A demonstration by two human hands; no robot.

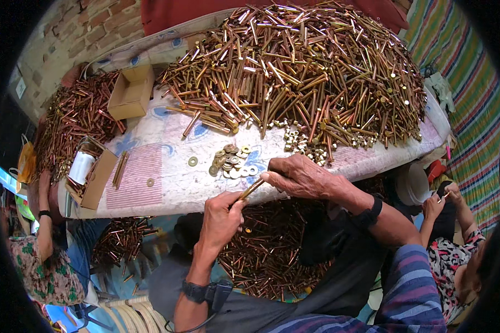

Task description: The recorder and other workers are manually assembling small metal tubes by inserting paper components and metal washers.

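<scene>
My left hand [221,221] is closed around one end of a brass-coloured metal bolt [252,188], held tilted up to the right over the table's front edge. At its upper end, my right hand [300,176] pinches the bolt between thumb and curled fingers; whether a small part sits in that pinch is hidden. Just beyond my hands, a small heap of round flat washers [231,161] lies on the cloth-covered table [178,188]. Behind my right hand are scattered small pale nuts [301,143]. A large pile of similar bolts [305,66] covers the back.
On the left stand an open cardboard box [130,91], another bolt pile [83,105] and a tipped carton with a white roll [81,168]. More bolts [272,250] lie below the table. Two people work nearby, one at left [44,261], one at right [455,250].
</scene>
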